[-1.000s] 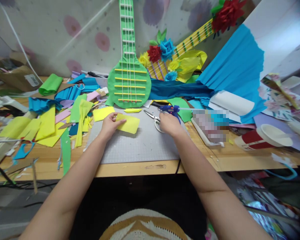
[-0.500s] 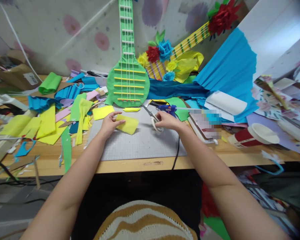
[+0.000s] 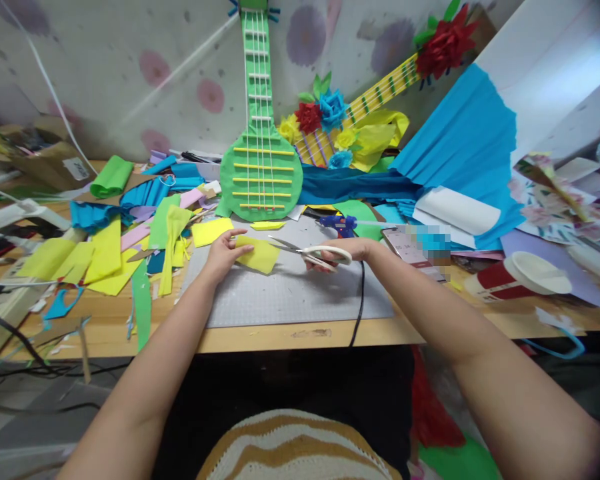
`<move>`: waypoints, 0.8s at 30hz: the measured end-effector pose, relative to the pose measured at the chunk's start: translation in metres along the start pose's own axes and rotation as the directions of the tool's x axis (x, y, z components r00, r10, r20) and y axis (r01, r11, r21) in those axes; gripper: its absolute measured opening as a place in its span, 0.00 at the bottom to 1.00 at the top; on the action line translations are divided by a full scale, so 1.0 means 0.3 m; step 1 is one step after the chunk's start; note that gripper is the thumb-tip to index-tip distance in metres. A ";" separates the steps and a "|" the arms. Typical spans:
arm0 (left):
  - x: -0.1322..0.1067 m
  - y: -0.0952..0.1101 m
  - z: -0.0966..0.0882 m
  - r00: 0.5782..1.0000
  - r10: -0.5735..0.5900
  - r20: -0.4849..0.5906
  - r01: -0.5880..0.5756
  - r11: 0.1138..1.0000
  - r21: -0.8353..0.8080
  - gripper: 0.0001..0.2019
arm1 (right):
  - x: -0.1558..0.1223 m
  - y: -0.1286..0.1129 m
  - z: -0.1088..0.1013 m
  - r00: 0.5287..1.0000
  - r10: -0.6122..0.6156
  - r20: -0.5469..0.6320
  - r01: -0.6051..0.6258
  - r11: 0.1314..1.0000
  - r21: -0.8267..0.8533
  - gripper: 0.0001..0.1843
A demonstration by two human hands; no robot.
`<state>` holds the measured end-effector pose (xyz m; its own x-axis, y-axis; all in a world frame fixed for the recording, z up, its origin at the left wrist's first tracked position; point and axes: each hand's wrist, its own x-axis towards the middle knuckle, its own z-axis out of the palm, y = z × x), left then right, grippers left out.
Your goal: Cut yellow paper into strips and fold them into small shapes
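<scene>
My left hand (image 3: 226, 253) pinches the left end of a yellow crepe paper piece (image 3: 259, 256) above the grey cutting mat (image 3: 250, 303). My right hand (image 3: 330, 257) is closed on a pair of scissors (image 3: 337, 253) with pale handles. Their slightly parted blades point left, with the tips close to the paper's upper right edge. Behind the hands stands a green paper-covered lute (image 3: 261, 190) with white strings and yellow bars. A blue glue gun (image 3: 339, 224) lies just beyond my right hand.
Yellow paper strips (image 3: 107, 250) and green scraps crowd the left. At right stand a phone (image 3: 413, 253) and a red-and-white paper cup (image 3: 520, 277). A flowered yellow guitar (image 3: 380, 90) leans at the back beside blue crepe paper (image 3: 460, 133). A black cord (image 3: 359, 313) hangs over the table edge.
My right hand has lifted the scissors off the mat and turned them, so the blades now point left toward the yellow paper. My left hand keeps its hold; the view has shifted slightly.
</scene>
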<state>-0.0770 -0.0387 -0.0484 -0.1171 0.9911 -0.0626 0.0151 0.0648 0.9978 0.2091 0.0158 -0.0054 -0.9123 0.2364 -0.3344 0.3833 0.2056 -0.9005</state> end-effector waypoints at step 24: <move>0.012 -0.023 -0.012 0.996 -0.007 0.094 0.008 1.000 -0.009 0.35 | 0.156 -0.002 0.014 0.996 -0.089 0.026 0.082 0.976 0.202 0.41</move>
<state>-0.0811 -0.0359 -0.0556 -0.0237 0.9972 -0.0712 0.0057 0.0714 0.9974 0.1657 0.0228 -0.0217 -0.9462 0.1922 -0.2603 0.2705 0.0286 -0.9623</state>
